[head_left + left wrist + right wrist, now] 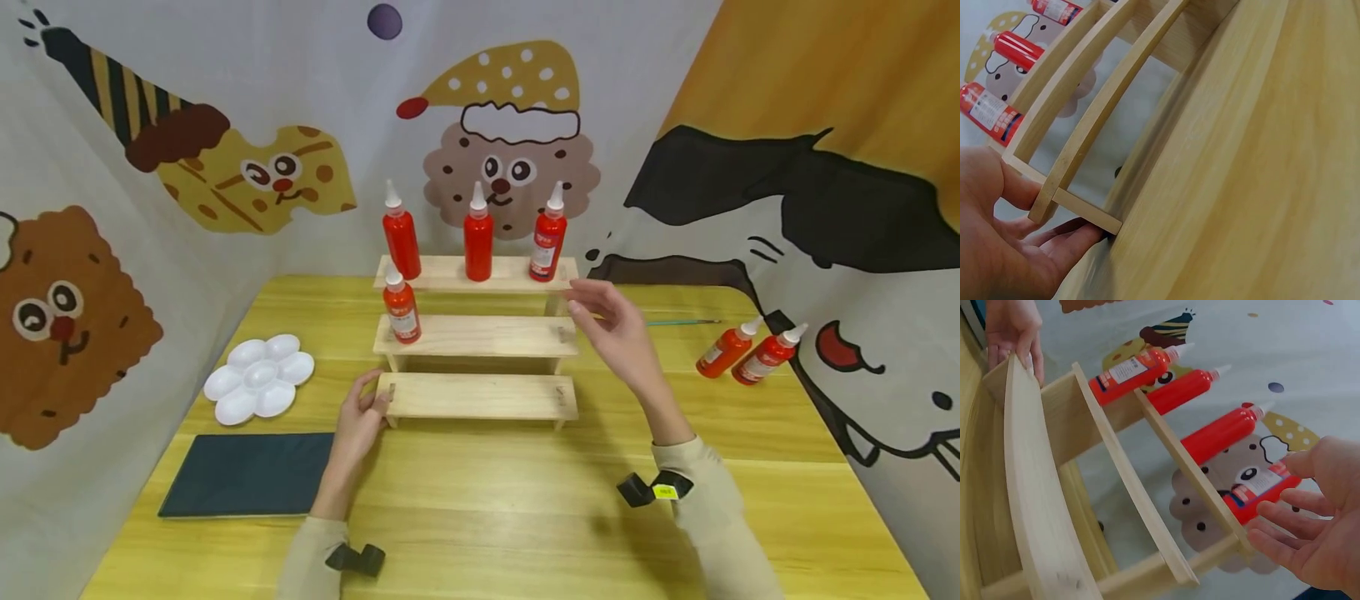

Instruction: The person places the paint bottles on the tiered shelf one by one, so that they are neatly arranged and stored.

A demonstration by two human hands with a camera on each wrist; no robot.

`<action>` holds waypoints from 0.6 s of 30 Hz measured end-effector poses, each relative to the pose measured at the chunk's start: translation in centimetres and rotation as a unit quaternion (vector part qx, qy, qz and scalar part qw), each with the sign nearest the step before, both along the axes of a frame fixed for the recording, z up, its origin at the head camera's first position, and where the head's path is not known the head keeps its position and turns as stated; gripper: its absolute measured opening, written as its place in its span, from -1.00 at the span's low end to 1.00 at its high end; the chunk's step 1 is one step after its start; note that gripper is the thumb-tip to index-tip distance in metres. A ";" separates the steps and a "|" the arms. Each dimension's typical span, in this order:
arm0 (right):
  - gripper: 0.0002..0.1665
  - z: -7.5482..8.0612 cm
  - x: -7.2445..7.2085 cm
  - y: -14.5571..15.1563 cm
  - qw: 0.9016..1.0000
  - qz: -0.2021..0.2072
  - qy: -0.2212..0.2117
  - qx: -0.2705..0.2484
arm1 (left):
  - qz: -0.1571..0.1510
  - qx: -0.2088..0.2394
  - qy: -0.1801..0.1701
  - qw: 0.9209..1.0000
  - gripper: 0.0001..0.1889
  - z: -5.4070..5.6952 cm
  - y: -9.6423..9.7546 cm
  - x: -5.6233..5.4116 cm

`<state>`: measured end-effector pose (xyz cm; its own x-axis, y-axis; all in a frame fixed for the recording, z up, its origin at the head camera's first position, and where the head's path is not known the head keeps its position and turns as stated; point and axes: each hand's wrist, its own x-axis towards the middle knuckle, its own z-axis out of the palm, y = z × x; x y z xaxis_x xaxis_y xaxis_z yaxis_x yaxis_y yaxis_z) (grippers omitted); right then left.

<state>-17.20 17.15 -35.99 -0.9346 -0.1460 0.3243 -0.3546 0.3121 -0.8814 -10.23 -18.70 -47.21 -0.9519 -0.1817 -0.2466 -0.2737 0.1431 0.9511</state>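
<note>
A three-tier wooden stand (480, 396) rises in steps at the middle of the table. My left hand (362, 421) grips the left end of its lowest tier; in the left wrist view the thumb (1019, 187) lies over the board and the fingers reach below. My right hand (611, 329) hovers by the right end of the top tier, fingers loosely bent and holding nothing. Nearest to it stands a red bottle (548, 237) with a white nozzle. Two more red bottles, a left one (402, 242) and a middle one (478, 242), share that tier. One labelled bottle (402, 312) stands on the middle tier's left end.
At the table's right lie two red bottles, one (723, 350) beside the other (767, 358), and a thin brush (686, 322). On the left are a white flower-shaped palette (260, 377) and a dark flat board (247, 475). A printed cloth (322, 50) hangs behind.
</note>
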 end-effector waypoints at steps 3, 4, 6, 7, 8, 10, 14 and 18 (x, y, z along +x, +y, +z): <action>-0.51 0.2 0.5 1.1 1.000 -0.008 -0.001 0.009 | 0.007 0.007 0.005 1.000 -0.49 -0.1 0.2 0.0; -0.52 0.2 0.6 1.4 1.000 -0.012 0.001 0.011 | 0.008 0.006 0.007 1.000 -0.49 -0.1 0.2 -0.1; -0.53 0.2 0.8 1.9 1.000 -0.019 0.008 0.012 | 0.007 0.008 0.011 1.000 -0.49 0.0 0.1 -0.3; -0.54 0.2 0.9 2.3 1.000 -0.023 0.015 0.014 | 0.005 0.008 0.012 1.000 -0.49 0.1 0.1 -0.3; -0.55 0.2 1.0 2.6 0.999 -0.026 0.021 0.013 | 0.004 0.008 0.012 1.000 -0.48 0.1 0.0 -0.4; -0.57 0.2 1.2 3.3 0.999 -0.034 0.036 0.013 | 0.002 0.008 0.012 1.000 -0.48 0.2 0.0 -0.4; -0.56 0.1 1.8 4.9 0.996 -0.066 0.058 0.007 | -0.003 0.004 0.016 1.000 -0.48 0.2 0.0 -0.1; -0.52 0.0 2.4 6.6 0.987 -0.145 0.068 0.012 | -0.004 0.006 0.019 1.000 -0.49 0.2 0.0 0.2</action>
<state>-14.80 23.77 -35.96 -0.8864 0.1121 0.4491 -0.3619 0.4372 -0.8233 -10.02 -18.66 -46.97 -0.9622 -0.1709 -0.2122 -0.2361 0.1343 0.9624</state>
